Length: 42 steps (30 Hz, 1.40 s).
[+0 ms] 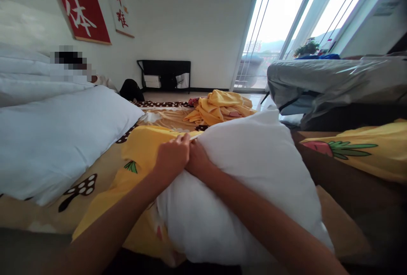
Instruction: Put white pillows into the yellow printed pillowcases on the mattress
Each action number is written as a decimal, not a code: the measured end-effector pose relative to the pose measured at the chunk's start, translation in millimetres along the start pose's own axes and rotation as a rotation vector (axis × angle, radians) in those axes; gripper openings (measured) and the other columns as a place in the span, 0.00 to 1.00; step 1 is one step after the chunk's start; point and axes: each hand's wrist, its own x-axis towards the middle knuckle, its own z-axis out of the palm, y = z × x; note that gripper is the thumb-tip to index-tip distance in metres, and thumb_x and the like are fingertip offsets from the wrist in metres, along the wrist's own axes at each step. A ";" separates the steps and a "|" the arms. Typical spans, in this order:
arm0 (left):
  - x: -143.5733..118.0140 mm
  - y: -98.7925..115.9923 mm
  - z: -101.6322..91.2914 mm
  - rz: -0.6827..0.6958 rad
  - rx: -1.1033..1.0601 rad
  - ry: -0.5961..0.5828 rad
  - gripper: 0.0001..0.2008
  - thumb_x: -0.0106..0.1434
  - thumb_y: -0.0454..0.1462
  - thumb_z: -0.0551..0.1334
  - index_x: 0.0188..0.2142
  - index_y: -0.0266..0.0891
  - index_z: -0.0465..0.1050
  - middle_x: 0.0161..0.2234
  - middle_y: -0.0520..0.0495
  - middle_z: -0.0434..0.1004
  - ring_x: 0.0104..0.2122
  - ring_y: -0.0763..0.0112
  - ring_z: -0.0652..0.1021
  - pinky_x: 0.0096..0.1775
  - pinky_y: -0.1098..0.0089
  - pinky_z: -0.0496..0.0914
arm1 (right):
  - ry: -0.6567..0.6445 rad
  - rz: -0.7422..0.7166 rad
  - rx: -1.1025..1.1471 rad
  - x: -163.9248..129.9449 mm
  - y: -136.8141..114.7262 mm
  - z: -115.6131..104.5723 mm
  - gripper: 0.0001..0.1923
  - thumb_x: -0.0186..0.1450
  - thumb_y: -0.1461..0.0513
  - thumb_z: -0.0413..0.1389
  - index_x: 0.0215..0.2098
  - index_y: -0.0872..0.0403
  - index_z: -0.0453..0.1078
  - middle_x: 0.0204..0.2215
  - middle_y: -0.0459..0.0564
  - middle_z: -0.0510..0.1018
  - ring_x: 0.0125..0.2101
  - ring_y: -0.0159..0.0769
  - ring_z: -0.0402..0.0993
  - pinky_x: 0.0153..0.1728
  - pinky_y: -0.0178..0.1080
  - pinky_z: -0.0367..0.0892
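Note:
A plump white pillow (pixel 254 156) lies in front of me, its left end meeting a yellow printed pillowcase (pixel 140 147). My left hand (pixel 173 155) is closed on the pillowcase near its opening. Pressed right beside it, my right hand (pixel 197 160) is closed around the pillow's left end; its fingertips are hidden. How far the pillow sits inside the case cannot be seen under my hands and forearms.
More white pillows (pixel 63 135) are piled at the left, with a person (pixel 71 60) behind them. Yellow fabric (pixel 222 107) is heaped at the back of the patterned bedding (pixel 104 177). On the right are another yellow cloth (pixel 381 147) and a plastic-covered piece of furniture (pixel 327 79).

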 end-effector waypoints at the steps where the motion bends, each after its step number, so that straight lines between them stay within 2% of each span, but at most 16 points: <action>1: -7.1 -9.7 6.2 -0.028 0.011 -0.014 0.15 0.68 0.33 0.44 0.46 0.36 0.67 0.40 0.36 0.76 0.36 0.54 0.79 0.30 0.65 0.65 | 0.035 0.027 0.007 -7.1 5.0 -5.8 0.16 0.72 0.60 0.47 0.52 0.58 0.70 0.50 0.60 0.75 0.52 0.45 0.69 0.55 0.51 0.64; 4: -27.7 -37.5 28.1 -0.097 -0.007 -0.141 0.12 0.65 0.36 0.50 0.43 0.36 0.67 0.38 0.38 0.77 0.35 0.55 0.79 0.31 0.65 0.66 | 0.140 0.046 0.053 -43.9 10.9 -23.7 0.19 0.71 0.58 0.48 0.56 0.57 0.69 0.57 0.59 0.70 0.59 0.45 0.63 0.62 0.48 0.58; 7: -42.8 -55.0 45.4 -0.149 -0.100 -0.225 0.11 0.66 0.37 0.48 0.40 0.37 0.68 0.37 0.40 0.77 0.38 0.57 0.79 0.35 0.65 0.67 | 0.181 -0.032 0.101 -98.0 -2.3 -28.5 0.22 0.71 0.53 0.46 0.60 0.51 0.66 0.62 0.52 0.66 0.63 0.41 0.59 0.64 0.48 0.56; 11: -48.3 -61.6 53.0 -0.177 -0.188 -0.145 0.12 0.68 0.38 0.48 0.36 0.38 0.67 0.36 0.42 0.77 0.40 0.59 0.78 0.38 0.65 0.66 | 0.225 -0.152 0.020 -166.5 -39.6 -2.7 0.36 0.66 0.45 0.50 0.68 0.47 0.53 0.63 0.56 0.63 0.63 0.52 0.58 0.57 0.56 0.60; 14: -43.7 -60.6 50.1 -0.190 -0.212 -0.133 0.11 0.68 0.39 0.49 0.33 0.38 0.66 0.35 0.43 0.76 0.38 0.61 0.77 0.36 0.67 0.65 | 0.308 -0.134 -0.136 -188.5 -58.0 19.8 0.33 0.66 0.51 0.52 0.68 0.43 0.53 0.58 0.55 0.71 0.56 0.53 0.68 0.50 0.53 0.63; 16: -38.4 -59.8 47.4 -0.187 -0.222 -0.146 0.11 0.67 0.39 0.49 0.33 0.39 0.66 0.33 0.44 0.76 0.36 0.61 0.77 0.35 0.66 0.64 | 0.326 -0.075 -0.219 -185.2 -57.9 26.3 0.30 0.67 0.56 0.51 0.67 0.42 0.55 0.59 0.55 0.70 0.56 0.53 0.68 0.51 0.54 0.61; 19: -32.0 -61.5 47.4 -0.141 -0.228 -0.164 0.08 0.65 0.36 0.50 0.34 0.38 0.66 0.33 0.44 0.75 0.36 0.61 0.76 0.37 0.65 0.65 | 0.285 -0.081 -0.222 -161.8 -41.9 25.4 0.30 0.68 0.56 0.51 0.67 0.45 0.55 0.60 0.58 0.68 0.58 0.56 0.65 0.52 0.55 0.59; 21: -32.4 -64.4 50.5 -0.086 -0.212 -0.050 0.09 0.63 0.32 0.51 0.40 0.36 0.68 0.39 0.41 0.74 0.42 0.58 0.75 0.42 0.62 0.66 | 0.229 -0.116 -0.168 -141.2 -27.2 22.5 0.30 0.67 0.57 0.52 0.67 0.46 0.55 0.58 0.58 0.70 0.57 0.54 0.66 0.51 0.53 0.61; 23: -38.0 -67.2 53.4 0.055 -0.200 0.129 0.15 0.60 0.29 0.52 0.46 0.34 0.67 0.46 0.37 0.72 0.50 0.56 0.71 0.49 0.59 0.64 | 0.145 -0.123 -0.119 -121.3 -14.2 19.9 0.31 0.66 0.61 0.54 0.66 0.47 0.56 0.56 0.58 0.71 0.55 0.51 0.68 0.50 0.51 0.61; 25: -47.1 -68.1 53.4 0.312 -0.231 0.189 0.16 0.60 0.28 0.52 0.47 0.37 0.67 0.50 0.39 0.71 0.53 0.57 0.69 0.53 0.57 0.61 | 0.039 -0.130 -0.072 -104.8 -4.4 18.0 0.31 0.65 0.65 0.54 0.65 0.47 0.58 0.54 0.58 0.73 0.53 0.47 0.70 0.50 0.48 0.61; 27: -55.5 -66.6 51.1 0.536 -0.295 0.083 0.10 0.63 0.31 0.52 0.43 0.39 0.68 0.47 0.44 0.73 0.50 0.61 0.71 0.54 0.58 0.60 | -0.041 -0.162 -0.017 -93.0 2.2 17.5 0.30 0.64 0.67 0.53 0.64 0.47 0.59 0.50 0.56 0.75 0.49 0.43 0.71 0.48 0.46 0.61; 28: -58.2 -65.2 49.8 0.592 -0.322 0.009 0.07 0.65 0.33 0.53 0.40 0.39 0.69 0.44 0.45 0.74 0.47 0.63 0.72 0.53 0.59 0.60 | -0.064 -0.180 0.007 -88.9 4.6 18.0 0.30 0.64 0.67 0.53 0.64 0.47 0.59 0.48 0.55 0.76 0.48 0.42 0.71 0.47 0.45 0.61; 31: -59.7 -58.8 47.7 0.589 -0.337 -0.130 0.08 0.65 0.38 0.55 0.31 0.38 0.69 0.34 0.47 0.75 0.41 0.64 0.73 0.49 0.58 0.61 | -0.059 -0.214 0.027 -81.7 9.5 23.1 0.27 0.66 0.67 0.51 0.63 0.46 0.61 0.46 0.53 0.76 0.46 0.41 0.71 0.46 0.44 0.59; 37: -66.9 -30.1 35.0 0.656 -0.269 -0.159 0.14 0.58 0.42 0.62 0.19 0.40 0.68 0.20 0.50 0.73 0.29 0.66 0.73 0.52 0.55 0.61 | -0.031 -0.220 0.000 -75.6 14.6 39.7 0.18 0.70 0.64 0.50 0.57 0.48 0.67 0.39 0.51 0.77 0.41 0.39 0.70 0.43 0.44 0.58; 40: -73.9 -6.9 21.7 0.793 -0.251 -0.139 0.09 0.58 0.40 0.62 0.23 0.40 0.70 0.22 0.50 0.74 0.26 0.68 0.72 0.46 0.59 0.65 | -0.066 -0.231 0.029 -66.6 10.4 43.4 0.14 0.70 0.62 0.49 0.50 0.51 0.72 0.40 0.52 0.78 0.42 0.40 0.69 0.42 0.44 0.60; 42: -72.4 7.7 15.8 0.853 -0.206 -0.062 0.06 0.61 0.37 0.60 0.28 0.38 0.71 0.27 0.49 0.75 0.28 0.67 0.73 0.41 0.62 0.67 | -0.104 -0.219 0.047 -55.4 6.0 41.6 0.11 0.69 0.63 0.50 0.42 0.53 0.75 0.38 0.53 0.78 0.40 0.40 0.70 0.39 0.43 0.62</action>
